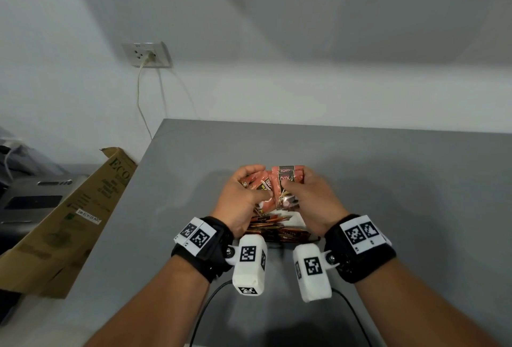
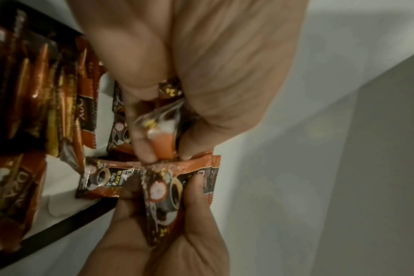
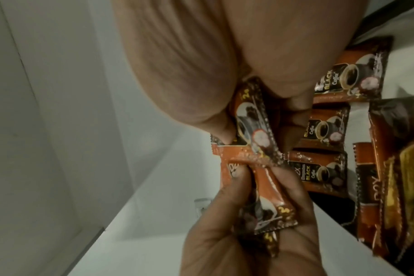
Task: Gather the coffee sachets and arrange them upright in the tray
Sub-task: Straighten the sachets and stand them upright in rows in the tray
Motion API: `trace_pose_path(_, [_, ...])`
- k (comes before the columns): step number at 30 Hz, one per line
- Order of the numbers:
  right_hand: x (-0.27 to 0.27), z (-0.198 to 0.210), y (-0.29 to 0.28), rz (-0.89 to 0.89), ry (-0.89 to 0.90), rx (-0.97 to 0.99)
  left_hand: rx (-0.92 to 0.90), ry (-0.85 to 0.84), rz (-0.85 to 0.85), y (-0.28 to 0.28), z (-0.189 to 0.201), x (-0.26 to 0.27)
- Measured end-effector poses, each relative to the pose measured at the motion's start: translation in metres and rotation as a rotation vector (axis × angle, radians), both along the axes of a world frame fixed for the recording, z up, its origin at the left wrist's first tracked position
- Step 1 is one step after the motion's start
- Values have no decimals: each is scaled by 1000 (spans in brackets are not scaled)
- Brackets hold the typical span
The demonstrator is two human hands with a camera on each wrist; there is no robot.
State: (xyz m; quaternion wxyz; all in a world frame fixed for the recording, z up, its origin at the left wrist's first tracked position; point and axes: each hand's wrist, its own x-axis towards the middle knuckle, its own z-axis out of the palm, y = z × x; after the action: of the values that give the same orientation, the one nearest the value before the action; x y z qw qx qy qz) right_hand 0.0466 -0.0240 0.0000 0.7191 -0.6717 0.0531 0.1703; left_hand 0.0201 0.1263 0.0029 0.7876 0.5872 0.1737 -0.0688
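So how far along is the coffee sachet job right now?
Partly done. Several sachets already stand on edge in the tray. The left hand and right hand each grip a bunch of sachets above it. Left: stand these up, plus the loose sachets lying flat in the tray.

Two hands (image 1: 243,197) (image 1: 310,200), one tray (image 1: 300,222), one cardboard box (image 1: 69,222), one wall socket (image 1: 146,54); sachets (image 1: 277,186) too bunched to count.
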Motion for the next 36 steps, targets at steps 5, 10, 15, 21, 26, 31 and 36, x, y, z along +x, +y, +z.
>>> trace_pose_path(5, [7, 14, -10, 15, -42, -42, 57, 51, -18, 4, -1, 0])
trace_pose_path(10, [6, 10, -11, -81, 138, 202, 59, 22, 88, 4, -7, 1])
trace_pose_path(15, [-1, 4, 5, -104, 58, 56, -85, 19, 44, -6, 1, -1])
trace_pose_path(21, [9, 16, -22, -242, 192, 271, -126, 12, 112, 7, -2, 1])
trace_pose_path(26, [2, 13, -14, -121, 126, 258, -67, 20, 153, 6, -9, 1])
trace_pose_path(31, [-10, 13, 5, 22, -72, 62, -330, 60, 115, -6, 1, 3])
trace_pose_path(36, [-11, 17, 9, 176, -397, -363, -435, -5, -106, -4, 9, -2])
